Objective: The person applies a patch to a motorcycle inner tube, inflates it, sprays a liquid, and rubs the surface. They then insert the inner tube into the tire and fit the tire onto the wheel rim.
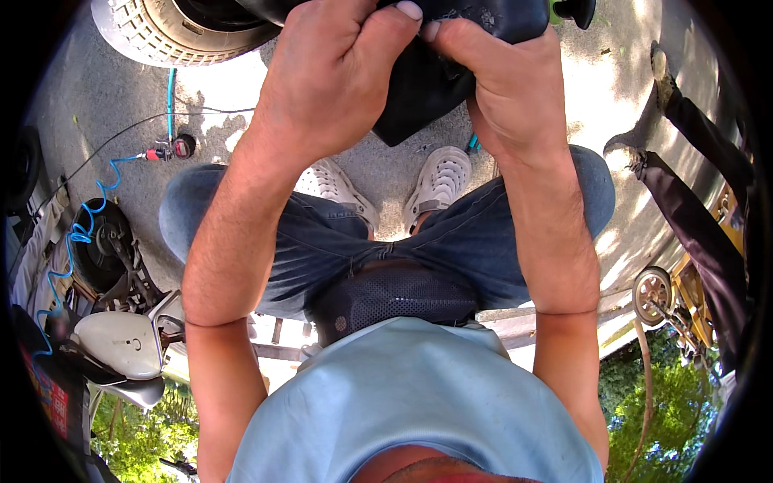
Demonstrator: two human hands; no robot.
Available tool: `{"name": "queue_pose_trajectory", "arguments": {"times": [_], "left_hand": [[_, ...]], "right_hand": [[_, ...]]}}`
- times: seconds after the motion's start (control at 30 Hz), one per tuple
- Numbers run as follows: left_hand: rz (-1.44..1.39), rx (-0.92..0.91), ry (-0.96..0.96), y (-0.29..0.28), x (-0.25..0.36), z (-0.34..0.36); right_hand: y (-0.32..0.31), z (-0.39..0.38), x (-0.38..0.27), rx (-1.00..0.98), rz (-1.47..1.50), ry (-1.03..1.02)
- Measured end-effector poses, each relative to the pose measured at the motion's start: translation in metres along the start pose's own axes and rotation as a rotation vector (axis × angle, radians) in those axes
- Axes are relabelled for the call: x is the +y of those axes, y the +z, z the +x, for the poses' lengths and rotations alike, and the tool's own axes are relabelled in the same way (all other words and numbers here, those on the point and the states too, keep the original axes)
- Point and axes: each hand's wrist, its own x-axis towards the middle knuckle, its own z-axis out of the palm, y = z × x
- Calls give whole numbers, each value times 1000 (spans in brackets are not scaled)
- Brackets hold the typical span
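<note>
From my remote place I see the left hand [326, 88] and the right hand [519, 92] both closed upon the black piece [419, 101], at the top centre of the frame. A tyre [173, 34] is at upper left.

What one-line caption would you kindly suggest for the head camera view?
Bare left hand and right hand hold a scuffed, glossy black piece above white perforated clogs on sun-dappled grey ground.
</note>
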Motion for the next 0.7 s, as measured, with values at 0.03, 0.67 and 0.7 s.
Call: {"name": "queue_pose_trajectory", "arguments": {"times": [0.03, 0.67, 0.7], "left_hand": [[-36, 0, -13, 2, 2, -1], [-462, -113, -382, -7, 21, 2], [-435, -104, -333, -6, 13, 2]], "right_hand": [[0, 1, 1, 1, 29, -30], [-21, -3, -12, -147, -68, 119], [-18, -2, -18, -166, -166, 121]]}}
